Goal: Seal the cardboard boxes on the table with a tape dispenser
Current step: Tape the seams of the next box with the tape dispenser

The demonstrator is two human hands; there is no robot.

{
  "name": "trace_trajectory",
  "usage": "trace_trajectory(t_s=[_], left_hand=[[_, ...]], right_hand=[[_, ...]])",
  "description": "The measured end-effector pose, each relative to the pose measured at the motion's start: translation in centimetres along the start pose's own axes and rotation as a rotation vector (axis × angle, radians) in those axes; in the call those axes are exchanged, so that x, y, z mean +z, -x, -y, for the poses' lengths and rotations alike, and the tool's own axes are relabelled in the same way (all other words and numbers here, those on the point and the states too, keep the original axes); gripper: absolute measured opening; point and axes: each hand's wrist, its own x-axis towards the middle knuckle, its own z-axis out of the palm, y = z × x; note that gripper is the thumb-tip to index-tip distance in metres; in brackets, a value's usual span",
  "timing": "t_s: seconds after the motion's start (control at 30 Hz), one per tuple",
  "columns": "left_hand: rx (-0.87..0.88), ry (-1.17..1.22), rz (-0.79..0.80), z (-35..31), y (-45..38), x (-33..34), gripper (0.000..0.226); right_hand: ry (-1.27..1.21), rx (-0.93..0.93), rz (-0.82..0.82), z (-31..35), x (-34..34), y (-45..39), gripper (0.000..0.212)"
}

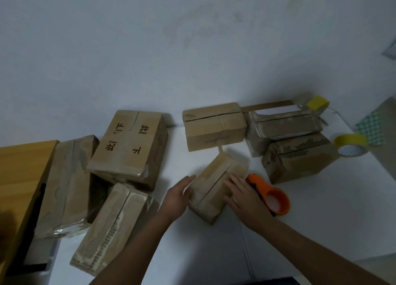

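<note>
Handling: small brown cardboard box (216, 186) looked light and stiff-walled, likely to skid on the smooth white table (214, 252); best steadied by its two long sides, flaps pressed flat.
Look: worn, scuffed card, pale tape residue along its top, centre seam between the flaps apparently not yet taped.
Position: box sat tilted on the table, near the front, between both hands.
Left hand (177, 196): fingers straight, laid flat against the box's left side, gripping nothing.
Right hand (242, 192): fingers extended, pressing down on the right flap, nothing clasped.
Dispenser: orange plastic tape dispenser (272, 196) lay on the table just beside the right hand, unheld.
Spare tape: yellow tape roll (351, 144) rested at the table's right edge.
</note>
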Motion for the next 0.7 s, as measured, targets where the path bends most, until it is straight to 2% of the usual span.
trace_trajectory(t_s=[0.07, 0.17, 0.27, 0.43, 0.5, 0.57, 0.67, 0.7], left_hand=[[0.08, -0.249, -0.018, -1.2, -0.1, 0.7, 0.052], [0.155, -0.66, 0.085, -2.0, 1.3, 3.9, 0.091], [0.151, -0.766, 0.124, -1.8, 1.4, 4.4, 0.105], [0.269, -0.941, 0.295, -1.6, -1.2, -0.4, 0.101], [0.339, -1.026, 0.272, -1.5, -1.8, -1.7, 0.088], [0.36, -1.059, 0.181, -1.1, -1.7, -2.0, 0.081], [0.222, -0.845, 0.114, -0.8, -0.2, -0.1, 0.063], [0.162, -0.772, 0.099, -0.9, 0.4, 0.9, 0.064]], right_hand=[[-0.012, -0.033, -0.034, 0.2, 0.3, 0.5, 0.05], [-0.097, 0.02, -0.106, 0.1, -0.1, 1.1, 0.047], [-0.123, 0.063, -0.173, -1.1, -1.2, 0.8, 0.046], [-0.217, 0.13, -0.131, -2.4, -3.0, -1.1, 0.048], [-0.241, 0.123, -0.105, -2.3, -3.5, -2.2, 0.05], [-0.289, 0.106, -0.037, -1.9, -3.9, -3.3, 0.056], [-0.358, 0.093, 0.112, -1.3, -4.2, -5.0, 0.065], [-0.355, 0.094, 0.134, -1.2, -4.2, -5.3, 0.065]])
